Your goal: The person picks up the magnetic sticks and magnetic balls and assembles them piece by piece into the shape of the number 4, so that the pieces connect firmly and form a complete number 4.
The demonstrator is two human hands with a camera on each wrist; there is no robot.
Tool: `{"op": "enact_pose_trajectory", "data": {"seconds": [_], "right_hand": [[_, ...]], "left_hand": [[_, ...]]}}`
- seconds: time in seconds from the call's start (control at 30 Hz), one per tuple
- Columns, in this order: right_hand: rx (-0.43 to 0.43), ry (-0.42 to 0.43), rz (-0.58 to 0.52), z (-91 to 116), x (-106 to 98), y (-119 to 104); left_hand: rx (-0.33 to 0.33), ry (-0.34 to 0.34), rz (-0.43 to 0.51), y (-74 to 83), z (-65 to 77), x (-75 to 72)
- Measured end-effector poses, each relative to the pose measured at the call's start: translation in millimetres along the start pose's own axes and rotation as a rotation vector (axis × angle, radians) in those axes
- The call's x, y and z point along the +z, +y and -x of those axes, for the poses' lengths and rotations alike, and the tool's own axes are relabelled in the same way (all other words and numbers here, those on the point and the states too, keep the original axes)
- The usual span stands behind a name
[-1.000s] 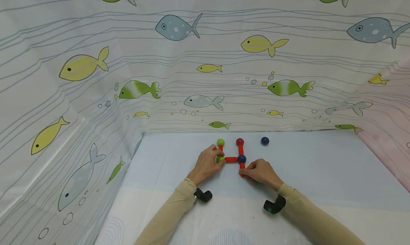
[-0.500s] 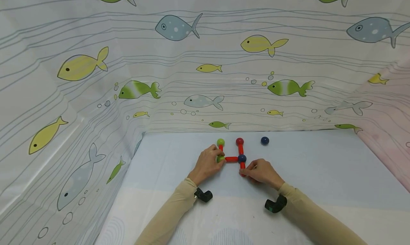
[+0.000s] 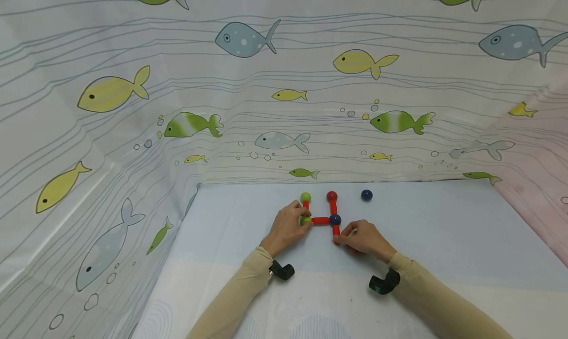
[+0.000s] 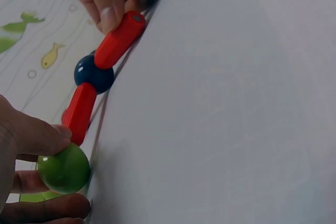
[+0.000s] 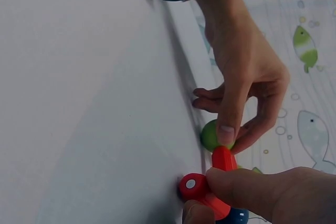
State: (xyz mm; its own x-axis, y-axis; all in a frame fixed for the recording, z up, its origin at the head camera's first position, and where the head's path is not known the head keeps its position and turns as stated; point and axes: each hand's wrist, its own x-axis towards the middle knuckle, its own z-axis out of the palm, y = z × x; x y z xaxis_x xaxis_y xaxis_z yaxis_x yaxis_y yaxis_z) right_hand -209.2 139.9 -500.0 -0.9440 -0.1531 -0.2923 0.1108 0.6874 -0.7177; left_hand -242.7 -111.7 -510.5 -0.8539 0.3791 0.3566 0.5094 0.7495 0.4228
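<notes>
A magnetic-looking construction of red rods and coloured balls lies on the table. My left hand (image 3: 286, 229) pinches its near green ball (image 4: 64, 168) between thumb and fingers. From that ball one red rod (image 3: 321, 220) runs right to a dark blue ball (image 3: 335, 220); another leads back to a far green ball (image 3: 305, 197). Behind the blue ball a red rod (image 3: 334, 207) reaches a red ball (image 3: 332, 196). With thumb and finger my right hand (image 3: 366, 241) holds the near red rod (image 4: 119, 40), which touches the blue ball. Its free end shows a small metallic disc.
A loose dark blue ball (image 3: 367, 195) sits at the back of the pale table (image 3: 426, 230), right of the construction. Behind rises a fish-patterned curtain (image 3: 248, 107), also along the left side. Black wrist cameras are strapped to both sleeves.
My right hand has shifted slightly right, and more of the near red rod shows beside its fingertips. The left hand and the balls look unmoved.
</notes>
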Motion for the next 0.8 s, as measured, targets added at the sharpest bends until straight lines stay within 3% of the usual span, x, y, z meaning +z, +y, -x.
{"op": "enact_pose_trajectory", "data": {"seconds": [0.23,0.47,0.6,0.8], "right_hand": [[-0.015,-0.023,0.004,-1,-7,1],[-0.038,0.002,0.025,-6,-31,6],[-0.073,0.081,0.075,-8,-51,10],[-0.114,0.275,0.185,-15,-77,19]], "left_hand": [[0.002,0.003,0.001,-0.9,-0.5,1.2],[0.009,0.006,-0.004,-1.4,-0.6,1.2],[0.012,0.006,-0.005,-1.3,-0.5,1.1],[0.003,0.003,0.004,-0.5,-0.5,0.3]]}}
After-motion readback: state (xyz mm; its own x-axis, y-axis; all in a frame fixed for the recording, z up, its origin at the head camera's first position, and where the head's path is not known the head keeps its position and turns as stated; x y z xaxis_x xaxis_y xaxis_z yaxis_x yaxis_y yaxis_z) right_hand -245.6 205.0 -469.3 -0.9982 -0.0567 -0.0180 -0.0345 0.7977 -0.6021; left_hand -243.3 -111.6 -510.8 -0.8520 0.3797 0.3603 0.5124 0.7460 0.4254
